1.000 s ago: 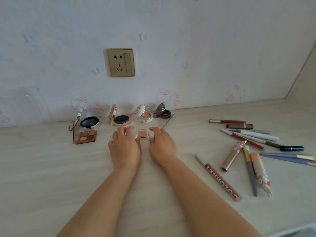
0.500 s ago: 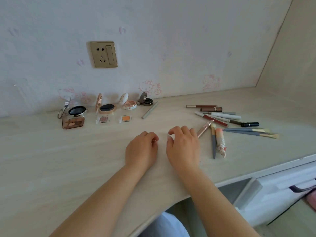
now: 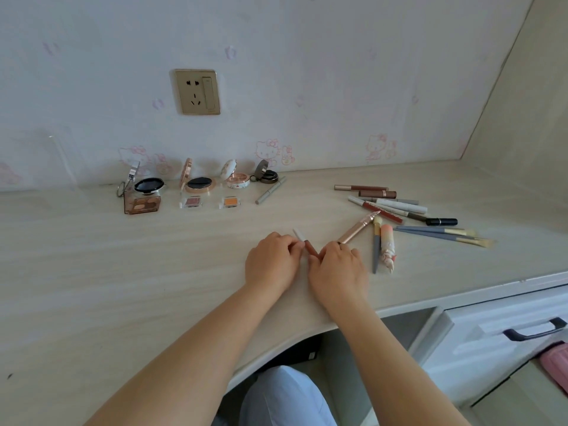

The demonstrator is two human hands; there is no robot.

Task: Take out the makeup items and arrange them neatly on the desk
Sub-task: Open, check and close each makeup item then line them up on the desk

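On the desk point(image 3: 92, 272), both hands' curled fingers point(image 3: 293, 245) pinch a half-hidden lip pencil point(image 3: 302, 239).

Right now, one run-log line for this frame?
stage: arranging | left hand: pinching red-brown lip pencil | right hand: pinching same pencil | compacts: lined along wall | pens: unsorted, right

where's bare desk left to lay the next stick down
Bare desk lies left of the left hand, in front of the brown palette. Another patch lies between the grey pen and the pile of sticks. Crowded: that pile, and the compacts by the wall.
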